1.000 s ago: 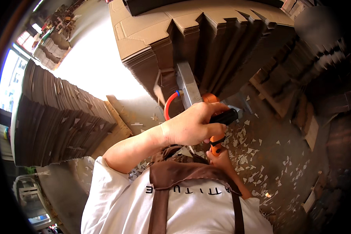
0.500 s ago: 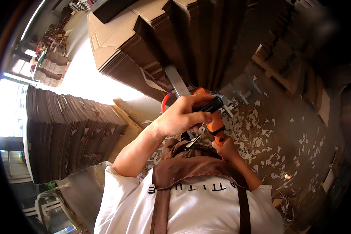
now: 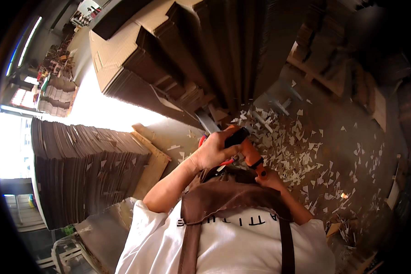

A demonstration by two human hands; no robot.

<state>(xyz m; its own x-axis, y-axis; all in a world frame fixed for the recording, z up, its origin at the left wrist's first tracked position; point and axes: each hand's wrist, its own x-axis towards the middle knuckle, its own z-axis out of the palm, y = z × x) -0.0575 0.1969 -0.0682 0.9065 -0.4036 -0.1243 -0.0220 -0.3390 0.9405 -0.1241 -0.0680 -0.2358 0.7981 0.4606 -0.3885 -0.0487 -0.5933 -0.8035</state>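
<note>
An orange hand-held power tool [image 3: 251,153] is in front of my waist. My left hand [image 3: 216,148] wraps round its black side handle [image 3: 237,137]. At the rear of the orange body, my right hand [image 3: 270,179] grips the rear end. A flat metal bar [image 3: 207,121] juts forward from the tool, its far end beside the lower side of a tall stack of cut cardboard sheets [image 3: 118,68]. Small loose-looking cardboard pieces [image 3: 192,97] show at the stack's side near the bar. A red hose [image 3: 202,140] loops by my left hand.
Cardboard scraps [image 3: 290,150] litter the floor ahead and to the right. Another stack of sheets [image 3: 86,160] stands on a wooden pallet [image 3: 153,157] at the left. More pallets [image 3: 315,75] and stacks lie in the dim right. A dark block [image 3: 118,20] rests on top of the front stack.
Both hands and the tool have moved down and closer to my body. The metal bar sits lower, and more small cardboard pieces show beside it. The view has shifted slightly.
</note>
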